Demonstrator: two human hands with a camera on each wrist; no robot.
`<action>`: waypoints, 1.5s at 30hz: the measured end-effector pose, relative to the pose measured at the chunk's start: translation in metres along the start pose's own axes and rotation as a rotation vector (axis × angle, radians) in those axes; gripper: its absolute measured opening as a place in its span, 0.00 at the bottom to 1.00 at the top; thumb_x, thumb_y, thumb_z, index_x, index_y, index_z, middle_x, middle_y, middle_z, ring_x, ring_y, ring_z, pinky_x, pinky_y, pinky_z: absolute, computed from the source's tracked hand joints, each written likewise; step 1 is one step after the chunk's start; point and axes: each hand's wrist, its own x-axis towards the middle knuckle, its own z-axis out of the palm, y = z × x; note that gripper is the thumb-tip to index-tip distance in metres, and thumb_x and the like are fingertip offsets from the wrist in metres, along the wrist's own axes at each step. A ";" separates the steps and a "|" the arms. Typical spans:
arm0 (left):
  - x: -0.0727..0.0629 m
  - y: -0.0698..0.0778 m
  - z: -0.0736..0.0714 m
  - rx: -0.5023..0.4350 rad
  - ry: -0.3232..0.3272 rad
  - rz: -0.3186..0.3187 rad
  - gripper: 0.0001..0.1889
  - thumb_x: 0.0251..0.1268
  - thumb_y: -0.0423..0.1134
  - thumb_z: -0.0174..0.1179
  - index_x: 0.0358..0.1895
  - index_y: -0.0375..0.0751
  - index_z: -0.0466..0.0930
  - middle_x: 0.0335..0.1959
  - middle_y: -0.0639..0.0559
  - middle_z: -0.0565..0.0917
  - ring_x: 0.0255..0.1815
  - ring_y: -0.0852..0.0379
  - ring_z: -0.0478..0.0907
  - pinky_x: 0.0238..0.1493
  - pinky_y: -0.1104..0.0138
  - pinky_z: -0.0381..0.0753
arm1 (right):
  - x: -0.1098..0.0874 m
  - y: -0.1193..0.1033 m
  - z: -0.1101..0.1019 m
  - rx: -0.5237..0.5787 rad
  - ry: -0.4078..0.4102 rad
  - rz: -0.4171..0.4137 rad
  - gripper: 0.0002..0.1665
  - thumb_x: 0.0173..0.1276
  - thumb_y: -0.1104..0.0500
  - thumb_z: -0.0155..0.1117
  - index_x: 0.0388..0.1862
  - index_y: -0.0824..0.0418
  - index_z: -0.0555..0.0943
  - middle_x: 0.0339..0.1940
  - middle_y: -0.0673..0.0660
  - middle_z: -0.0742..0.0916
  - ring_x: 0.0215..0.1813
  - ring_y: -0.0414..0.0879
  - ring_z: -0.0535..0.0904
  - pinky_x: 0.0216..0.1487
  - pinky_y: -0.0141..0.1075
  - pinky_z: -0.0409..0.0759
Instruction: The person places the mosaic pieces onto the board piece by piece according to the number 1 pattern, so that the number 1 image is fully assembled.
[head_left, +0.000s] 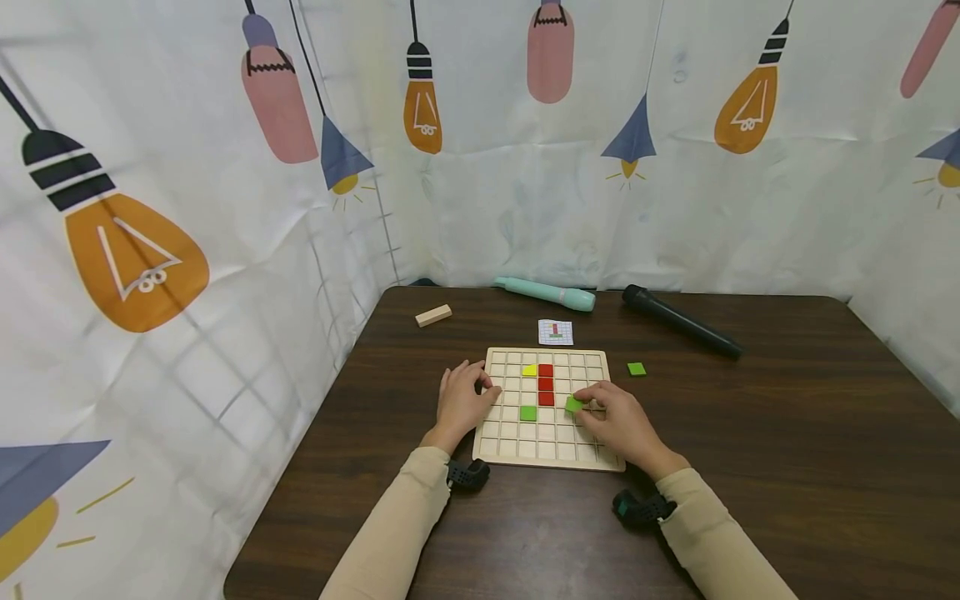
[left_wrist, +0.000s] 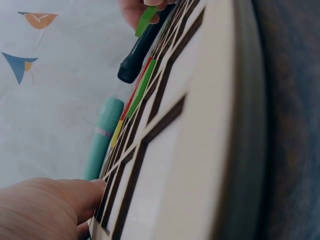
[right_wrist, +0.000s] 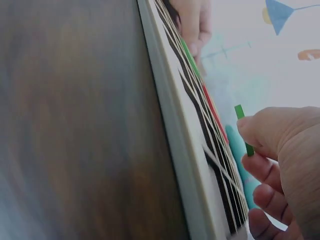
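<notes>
A pale wooden grid board (head_left: 517, 454) lies on the table. My left hand (head_left: 459, 404) holds its left edge, the thumb lying over the grid in the left wrist view. Between the thumb and fingertips of my right hand (head_left: 621, 421) a green square tile (head_left: 573, 404) is pinched; the right wrist view shows this tile (right_wrist: 244, 130) edge-on, raised above the board. Several red tiles (head_left: 546, 385) form a short column on the grid. A yellow tile (head_left: 529, 370) sits left of the top red one, and a green tile (head_left: 528, 413) lies lower left of the column.
Behind the board lies a small printed card (head_left: 556, 332) with a coloured pattern. A loose green tile (head_left: 636, 369) is right of the board. Farther back are a wooden block (head_left: 433, 316), a teal cylindrical object (head_left: 546, 293) and a black microphone-shaped object (head_left: 681, 322).
</notes>
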 end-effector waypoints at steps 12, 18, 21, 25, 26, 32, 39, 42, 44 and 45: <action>0.001 0.001 0.000 -0.005 -0.004 0.000 0.12 0.64 0.47 0.64 0.27 0.51 0.74 0.68 0.48 0.74 0.75 0.45 0.59 0.77 0.46 0.42 | -0.004 -0.011 0.023 -0.032 0.021 -0.077 0.13 0.61 0.59 0.71 0.45 0.53 0.86 0.43 0.45 0.83 0.48 0.44 0.79 0.49 0.44 0.79; 0.002 0.000 0.002 0.000 0.002 -0.001 0.12 0.64 0.47 0.64 0.27 0.51 0.74 0.67 0.49 0.74 0.75 0.45 0.59 0.77 0.47 0.41 | -0.004 -0.013 0.026 -0.054 0.029 -0.083 0.13 0.59 0.59 0.72 0.45 0.53 0.86 0.42 0.47 0.82 0.46 0.43 0.78 0.47 0.43 0.79; 0.002 0.000 0.002 -0.002 0.002 -0.001 0.12 0.64 0.47 0.64 0.27 0.51 0.74 0.67 0.49 0.74 0.75 0.45 0.59 0.77 0.47 0.41 | -0.004 -0.013 0.026 -0.057 0.038 -0.091 0.13 0.59 0.59 0.72 0.45 0.54 0.86 0.41 0.47 0.83 0.45 0.44 0.78 0.47 0.43 0.79; 0.002 -0.001 0.002 -0.003 0.006 0.001 0.12 0.64 0.47 0.64 0.27 0.50 0.74 0.67 0.48 0.74 0.74 0.45 0.59 0.77 0.47 0.41 | -0.004 -0.014 0.027 -0.057 0.046 -0.104 0.13 0.60 0.59 0.72 0.45 0.55 0.86 0.41 0.48 0.83 0.44 0.44 0.78 0.47 0.43 0.79; 0.002 -0.001 0.002 -0.002 0.006 0.001 0.12 0.64 0.47 0.64 0.27 0.50 0.74 0.67 0.48 0.74 0.74 0.45 0.59 0.77 0.47 0.41 | -0.004 -0.014 0.027 -0.054 0.049 -0.108 0.14 0.60 0.59 0.72 0.45 0.55 0.86 0.41 0.48 0.83 0.44 0.44 0.78 0.47 0.43 0.79; 0.001 -0.001 0.002 -0.003 0.003 -0.007 0.11 0.64 0.47 0.64 0.27 0.51 0.74 0.68 0.49 0.74 0.75 0.45 0.59 0.77 0.47 0.41 | -0.003 -0.016 0.029 -0.036 0.065 -0.121 0.14 0.59 0.59 0.73 0.46 0.57 0.87 0.42 0.49 0.84 0.44 0.43 0.78 0.44 0.42 0.79; 0.001 0.000 0.001 0.000 -0.006 -0.021 0.11 0.64 0.48 0.64 0.27 0.51 0.74 0.68 0.51 0.73 0.75 0.47 0.58 0.77 0.48 0.41 | -0.002 -0.016 0.033 -0.034 0.078 -0.140 0.14 0.58 0.59 0.75 0.44 0.56 0.87 0.41 0.48 0.84 0.43 0.42 0.78 0.42 0.41 0.79; 0.001 0.000 0.000 -0.002 -0.008 -0.017 0.11 0.64 0.47 0.64 0.27 0.51 0.75 0.68 0.50 0.73 0.75 0.46 0.58 0.77 0.48 0.41 | -0.002 -0.015 0.033 -0.037 0.083 -0.144 0.14 0.58 0.59 0.75 0.44 0.55 0.87 0.41 0.47 0.84 0.42 0.41 0.78 0.42 0.39 0.79; 0.001 0.000 0.000 -0.002 -0.011 -0.018 0.11 0.65 0.47 0.64 0.27 0.51 0.75 0.68 0.51 0.73 0.75 0.47 0.58 0.77 0.49 0.40 | -0.001 -0.015 0.034 -0.032 0.084 -0.150 0.14 0.57 0.59 0.75 0.44 0.55 0.87 0.41 0.46 0.84 0.40 0.40 0.78 0.40 0.38 0.79; 0.001 -0.001 0.000 -0.002 -0.011 -0.018 0.11 0.65 0.47 0.64 0.27 0.51 0.75 0.68 0.50 0.73 0.75 0.47 0.58 0.77 0.49 0.40 | -0.001 -0.015 0.034 -0.028 0.083 -0.152 0.14 0.58 0.59 0.75 0.45 0.55 0.87 0.41 0.46 0.85 0.39 0.40 0.77 0.39 0.37 0.78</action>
